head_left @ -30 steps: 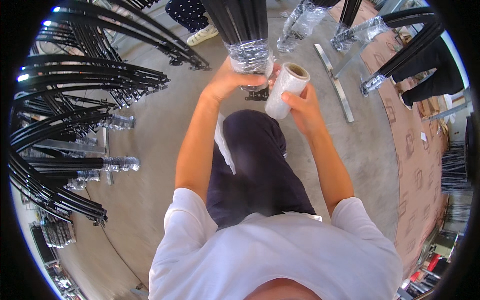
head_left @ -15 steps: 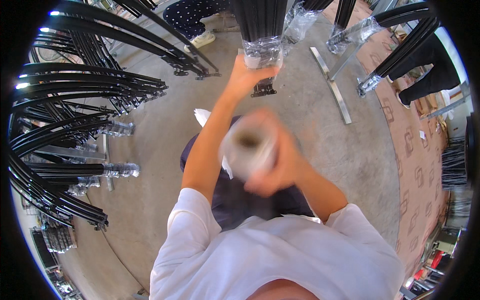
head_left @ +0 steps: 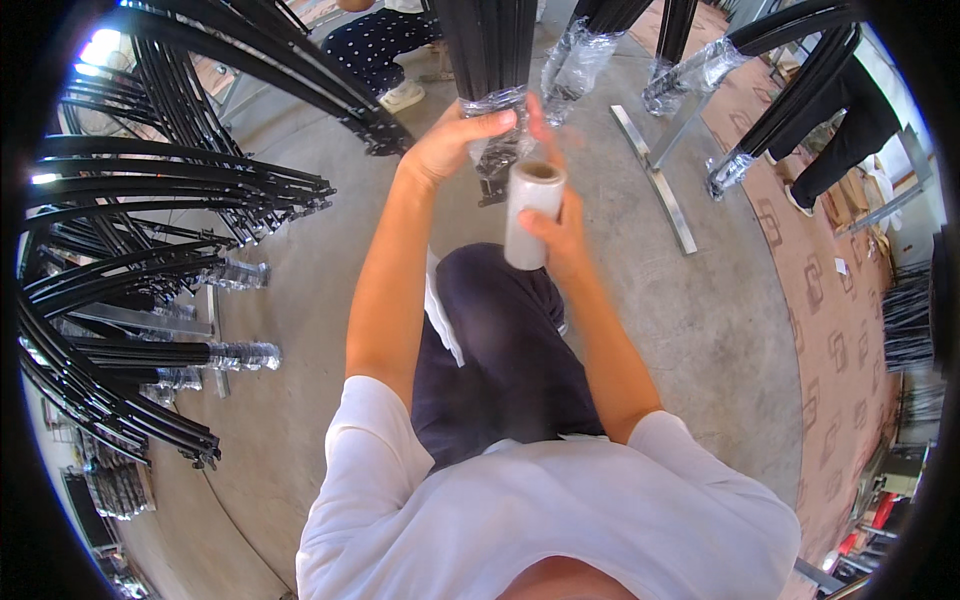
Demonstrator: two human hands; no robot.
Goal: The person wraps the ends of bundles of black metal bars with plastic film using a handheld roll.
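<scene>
A bundle of long black bars hangs in front of me, clear stretch film wrapped about its lower end. My left hand is closed on that end from the left, thumb across the front and the other fingers hidden behind. In my right hand is a roll of stretch film, held nearly upright just below and right of the bundle end. The thumb crosses the roll; blurred fingers of this hand reach up beside the bundle.
More black bars hang in rows on the left, some with wrapped ends. Other wrapped bundles stand at the upper right, near a metal stand foot. One person sits ahead; another stands at the right.
The film roll has moved up and away from my body to the bundle and is now upright. My left hand has shifted slightly left along with the bundle end.
</scene>
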